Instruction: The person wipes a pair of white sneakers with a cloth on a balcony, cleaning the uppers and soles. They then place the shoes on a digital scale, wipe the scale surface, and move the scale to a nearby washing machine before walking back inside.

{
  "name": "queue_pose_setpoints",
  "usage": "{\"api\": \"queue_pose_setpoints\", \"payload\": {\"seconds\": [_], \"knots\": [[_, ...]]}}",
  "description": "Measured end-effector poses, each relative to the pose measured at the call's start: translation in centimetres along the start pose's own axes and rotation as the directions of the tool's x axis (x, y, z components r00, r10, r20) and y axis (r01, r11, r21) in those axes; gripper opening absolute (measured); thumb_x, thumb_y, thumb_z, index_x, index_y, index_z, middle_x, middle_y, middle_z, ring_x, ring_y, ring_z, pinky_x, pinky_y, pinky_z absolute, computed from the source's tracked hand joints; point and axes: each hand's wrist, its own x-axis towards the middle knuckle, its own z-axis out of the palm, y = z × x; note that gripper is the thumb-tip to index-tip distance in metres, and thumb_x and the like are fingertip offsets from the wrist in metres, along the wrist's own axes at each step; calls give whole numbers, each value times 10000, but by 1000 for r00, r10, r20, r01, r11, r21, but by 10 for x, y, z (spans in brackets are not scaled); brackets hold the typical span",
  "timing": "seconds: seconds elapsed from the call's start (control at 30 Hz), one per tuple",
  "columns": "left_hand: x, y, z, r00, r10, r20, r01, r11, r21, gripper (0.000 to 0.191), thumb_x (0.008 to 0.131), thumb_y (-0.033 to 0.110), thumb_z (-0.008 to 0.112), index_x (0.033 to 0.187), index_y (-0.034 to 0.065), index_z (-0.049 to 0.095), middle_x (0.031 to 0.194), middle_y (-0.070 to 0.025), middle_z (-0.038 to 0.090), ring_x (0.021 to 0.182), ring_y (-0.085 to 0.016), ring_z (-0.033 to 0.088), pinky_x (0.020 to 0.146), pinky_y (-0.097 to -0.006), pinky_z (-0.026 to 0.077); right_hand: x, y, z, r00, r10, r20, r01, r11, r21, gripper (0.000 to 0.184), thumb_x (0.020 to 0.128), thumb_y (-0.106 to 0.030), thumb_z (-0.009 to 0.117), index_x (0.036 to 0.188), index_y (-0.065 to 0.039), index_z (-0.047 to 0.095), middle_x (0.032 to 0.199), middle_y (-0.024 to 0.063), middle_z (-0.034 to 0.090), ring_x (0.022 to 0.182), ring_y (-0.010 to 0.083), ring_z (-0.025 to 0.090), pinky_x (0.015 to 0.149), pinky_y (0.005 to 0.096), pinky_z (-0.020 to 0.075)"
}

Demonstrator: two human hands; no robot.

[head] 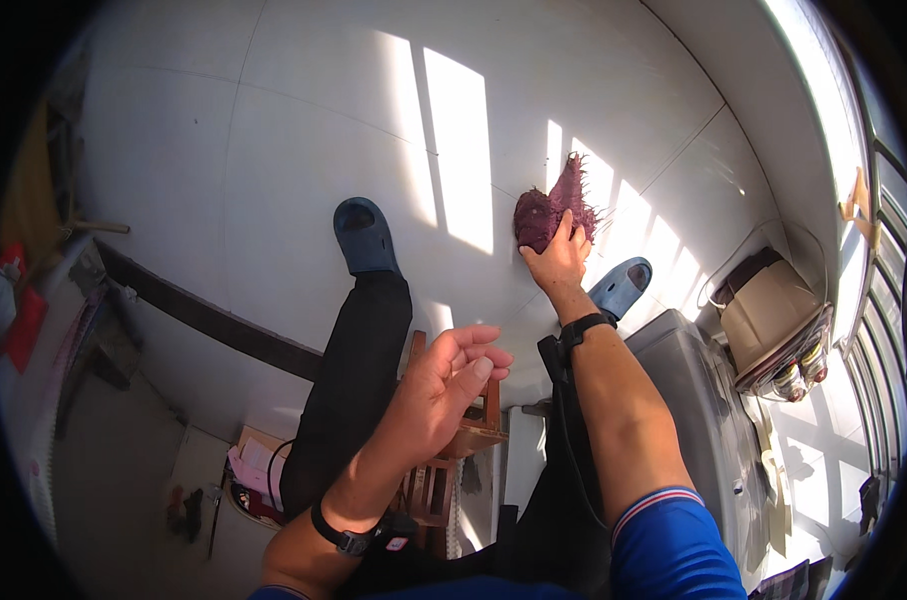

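Observation:
My right hand (561,259) reaches down to a dark purple-red, fringed textile bundle (536,219) on the pale tiled floor. Its fingers are spread over the near edge of the cloth, and part of the bundle rises to a pointed peak. My left hand (444,394) hangs in the air over a small wooden stool, with nothing in it and its fingers loosely curled but apart from the palm. Each of my wrists bears a black strap.
My feet wear blue slippers (365,238), one on each side. At the right stand a grey plastic container (667,375) and a beige bin-like container (768,307). A wooden stool (472,439) is beneath me, and a dark raised edge (206,311) crosses the left.

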Motion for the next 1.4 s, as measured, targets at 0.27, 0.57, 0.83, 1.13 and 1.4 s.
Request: {"api": "queue_pose_setpoints", "payload": {"seconds": [0.27,0.57,0.83,1.13,1.4], "knots": [[20,16,1,998,-27,-60,27,1000,-8,388,1124,271,464,1420,28,520,1211,-94,684,1119,-145,637,962,-278,467,34,16,-2,995,-45,-84,57,988,145,456,784,-61,657,1229,-41,562,1114,264,629,1097,469,616,979,508,505],[45,-3,17,984,-135,-119,140,990,30,370,1105,255,495,1390,28,555,1217,-102,696,1089,-150,649,954,-301,495,-15,123,-133,955,-126,-270,247,840,483,461,803,-2,586,1262,-41,595,1073,146,716,1012,260,700,956,354,529],[48,0,28,989,-118,-87,125,988,88,337,1124,214,457,1394,33,545,1214,-100,693,1092,-149,659,944,-289,500,81,223,-221,926,60,-372,127,879,459,596,833,-162,624,1417,-80,539,1217,173,705,1126,294,686,1015,391,513],[40,14,38,996,-83,-9,84,994,77,347,1121,207,453,1414,33,515,1225,-101,690,1117,-156,655,962,-298,501,187,169,-144,920,283,-273,-219,945,241,1008,807,-416,754,1638,-148,251,1524,299,389,1361,486,479,1146,529,414],[37,22,34,999,-45,-5,45,997,68,358,1119,218,467,1415,22,516,1212,-104,694,1114,-159,659,980,-300,500,76,9,-39,935,-275,-222,315,934,169,759,778,-48,714,1485,-195,481,1293,207,507,1165,462,505,1069,532,440]]}}
